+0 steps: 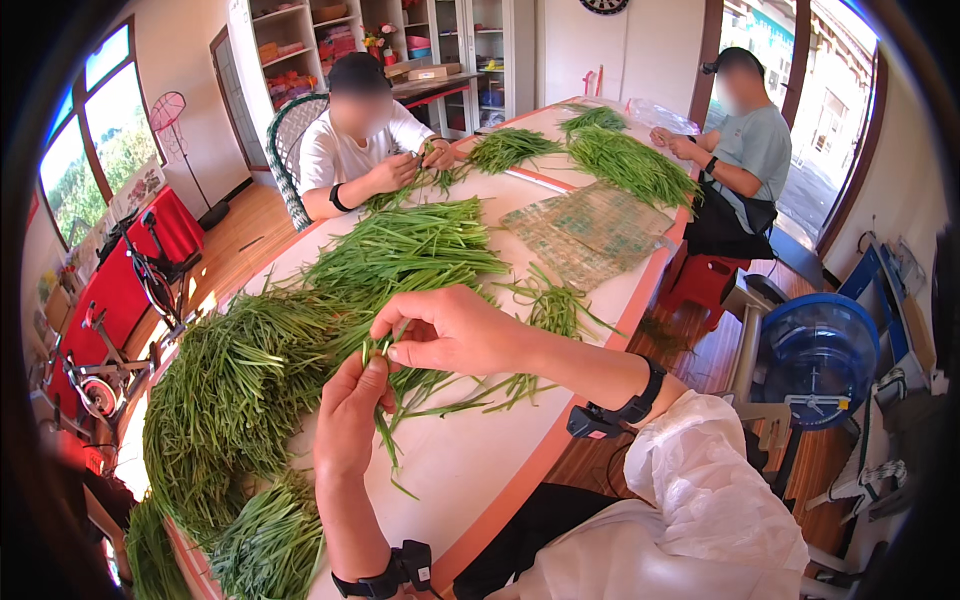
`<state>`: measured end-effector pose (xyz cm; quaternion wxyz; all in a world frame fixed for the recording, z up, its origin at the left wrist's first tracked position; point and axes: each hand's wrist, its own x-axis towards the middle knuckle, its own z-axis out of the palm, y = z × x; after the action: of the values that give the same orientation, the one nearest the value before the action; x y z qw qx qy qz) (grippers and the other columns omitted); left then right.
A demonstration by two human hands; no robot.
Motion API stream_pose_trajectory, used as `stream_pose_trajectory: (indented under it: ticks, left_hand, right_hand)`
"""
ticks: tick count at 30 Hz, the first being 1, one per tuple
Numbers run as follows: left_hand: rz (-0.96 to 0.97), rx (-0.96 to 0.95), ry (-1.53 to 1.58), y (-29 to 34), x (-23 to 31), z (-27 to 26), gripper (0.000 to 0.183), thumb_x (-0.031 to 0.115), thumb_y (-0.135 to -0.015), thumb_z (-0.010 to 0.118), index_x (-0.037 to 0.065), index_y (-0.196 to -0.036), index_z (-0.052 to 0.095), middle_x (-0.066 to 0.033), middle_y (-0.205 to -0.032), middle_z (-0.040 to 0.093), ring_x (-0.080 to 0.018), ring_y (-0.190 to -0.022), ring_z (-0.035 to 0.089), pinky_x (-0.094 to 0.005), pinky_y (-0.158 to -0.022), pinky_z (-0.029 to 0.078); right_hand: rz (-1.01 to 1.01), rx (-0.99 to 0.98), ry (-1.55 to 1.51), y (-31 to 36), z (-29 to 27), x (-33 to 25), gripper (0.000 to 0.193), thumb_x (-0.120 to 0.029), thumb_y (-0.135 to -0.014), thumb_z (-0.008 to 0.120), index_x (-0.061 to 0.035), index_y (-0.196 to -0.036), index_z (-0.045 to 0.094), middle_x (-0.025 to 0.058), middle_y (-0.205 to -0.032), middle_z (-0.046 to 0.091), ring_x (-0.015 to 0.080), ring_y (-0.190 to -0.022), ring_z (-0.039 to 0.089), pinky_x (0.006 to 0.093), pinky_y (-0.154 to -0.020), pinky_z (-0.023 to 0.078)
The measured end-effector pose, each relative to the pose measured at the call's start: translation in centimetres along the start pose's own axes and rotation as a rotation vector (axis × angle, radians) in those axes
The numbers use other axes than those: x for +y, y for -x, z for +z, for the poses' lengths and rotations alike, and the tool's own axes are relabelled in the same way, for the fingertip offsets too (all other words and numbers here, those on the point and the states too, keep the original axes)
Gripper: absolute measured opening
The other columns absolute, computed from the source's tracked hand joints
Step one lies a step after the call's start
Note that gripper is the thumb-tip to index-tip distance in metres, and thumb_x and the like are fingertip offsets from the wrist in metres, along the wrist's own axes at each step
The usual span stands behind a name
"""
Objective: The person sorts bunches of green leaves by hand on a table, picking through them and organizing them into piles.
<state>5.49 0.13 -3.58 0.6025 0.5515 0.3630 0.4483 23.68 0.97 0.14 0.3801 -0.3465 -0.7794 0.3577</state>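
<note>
Over the pale table (450,475), my left hand (347,420) and right hand (455,328) pinched a few green stalks (386,438), fingertips (376,367) nearly closed; beyond lay a thick leafy pile (410,250), then a patterned sheet (590,235); farther, a person in white (325,148) sat.

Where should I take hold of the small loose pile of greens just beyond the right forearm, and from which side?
Probably the middle of the small loose pile, from above and its right: it lies flat and looks thickest there, its ends splay outward, and bare tabletop shows on that side.
</note>
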Motion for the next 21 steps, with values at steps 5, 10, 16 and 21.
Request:
stream_pose_trajectory:
  ticks: [5,10,16,21]
  left_hand:
    - [-0.004,-0.024,-0.019,-0.4,-0.5,-0.4,0.021,0.020,-0.091,0.047,0.001,-0.090,0.057,0.0007,-0.072,0.050,-0.0079,-0.064,0.045,-0.0224,-0.060,0.038]
    - [-0.020,-0.044,-0.024,-0.1,0.0,-1.1,0.024,0.021,-0.091,0.047,0.000,-0.092,0.058,-0.0008,-0.070,0.050,-0.0106,-0.065,0.047,-0.0232,-0.063,0.038]
    - [0.056,0.031,0.155,-0.9,-0.9,-1.3,0.024,0.020,-0.092,0.046,0.001,-0.094,0.059,-0.0034,-0.080,0.057,-0.0117,-0.077,0.052,-0.0241,-0.072,0.042]
    - [0.037,-0.038,0.287,-0.5,-0.3,-0.2,0.025,0.023,-0.092,0.046,0.001,-0.099,0.054,-0.0017,-0.080,0.054,-0.0097,-0.076,0.052,-0.0240,-0.074,0.044]
  right_hand:
    - [0.046,0.026,-0.320,-0.4,0.0,2.6,0.022,-0.006,-0.084,0.057,0.0024,-0.104,0.054,0.0030,-0.085,0.061,0.0071,-0.081,0.056,0.0211,-0.069,0.047]
    - [0.211,0.056,-0.429,-0.1,-0.6,1.8,0.019,-0.009,-0.084,0.060,0.0021,-0.099,0.058,0.0034,-0.083,0.062,0.0071,-0.074,0.058,0.0199,-0.065,0.048]
    - [0.146,0.046,-0.136,0.4,0.1,1.2,0.017,-0.007,-0.082,0.061,0.0001,-0.097,0.060,0.0027,-0.084,0.062,0.0071,-0.071,0.057,0.0199,-0.064,0.046]
    - [-0.048,0.061,0.045,-0.3,1.8,-0.2,0.021,-0.005,-0.078,0.061,-0.0044,-0.099,0.061,0.0026,-0.081,0.056,0.0093,-0.071,0.054,0.0224,-0.062,0.046]
